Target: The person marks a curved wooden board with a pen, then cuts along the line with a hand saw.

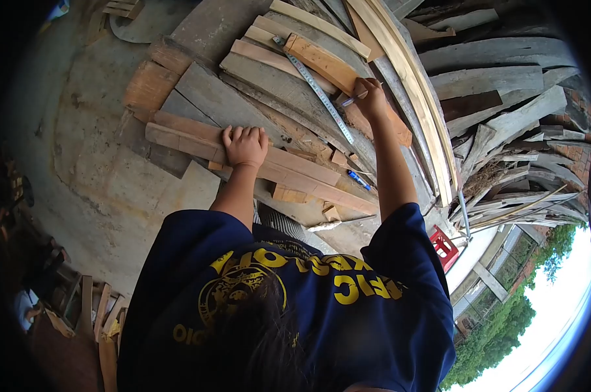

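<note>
My left hand (pixel 245 145) lies on a long reddish plank (pixel 295 171), its fingers slightly apart over the wood. In my right hand (pixel 370 98) is a pen (pixel 354 99), pinched between closed fingers beside the near end of a thick orange-brown wood block (pixel 321 62). A metal measuring tape or ruler (pixel 321 97) runs diagonally across the grey boards, left of my right hand. Between my forearms, a blue marker (pixel 359 179) rests near small wood offcuts (pixel 339 158).
Long pale strips (pixel 413 78) curve past the right side of the work surface. Stacked weathered boards (pixel 498 81) fill the upper right. A red crate (pixel 443 248) stands at the right, and more timber (pixel 102 313) lies at lower left on the concrete floor (pixel 93 150).
</note>
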{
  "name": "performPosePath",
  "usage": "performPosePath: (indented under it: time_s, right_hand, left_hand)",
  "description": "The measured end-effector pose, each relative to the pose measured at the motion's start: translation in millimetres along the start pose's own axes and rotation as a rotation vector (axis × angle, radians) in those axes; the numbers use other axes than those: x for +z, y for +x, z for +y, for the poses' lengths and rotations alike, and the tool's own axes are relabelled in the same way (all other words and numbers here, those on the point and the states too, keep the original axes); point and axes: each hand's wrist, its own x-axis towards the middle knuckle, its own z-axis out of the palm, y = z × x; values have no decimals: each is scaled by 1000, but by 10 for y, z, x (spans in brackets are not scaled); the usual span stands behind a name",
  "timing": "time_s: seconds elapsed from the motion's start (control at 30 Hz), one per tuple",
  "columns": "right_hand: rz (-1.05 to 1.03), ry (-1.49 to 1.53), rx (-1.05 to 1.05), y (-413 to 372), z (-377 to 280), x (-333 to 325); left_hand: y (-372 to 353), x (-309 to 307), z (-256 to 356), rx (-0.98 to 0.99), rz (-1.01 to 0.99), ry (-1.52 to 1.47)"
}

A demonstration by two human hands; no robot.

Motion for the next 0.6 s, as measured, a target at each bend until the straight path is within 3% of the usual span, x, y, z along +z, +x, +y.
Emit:
performPosePath:
  time_s: [0.07,0.13,0.27,0.4,0.6]
  right_hand:
    - [-14,22,24,2,71,-71]
    - [63,276,274,65,132,-117]
    - [134,181,356,-190,74,-166]
    - [346,83,343,-820,-261,-77]
    - [299,421,655,-2244,-562,180]
  left_hand:
    - [-13,9,0,6,-3,5]
    - [-7,5,4,4,12,-15]
    - [3,12,11,8,0,7]
    - [-3,18,14,6,-8,36]
    - [-16,34,-3,24,-54,37]
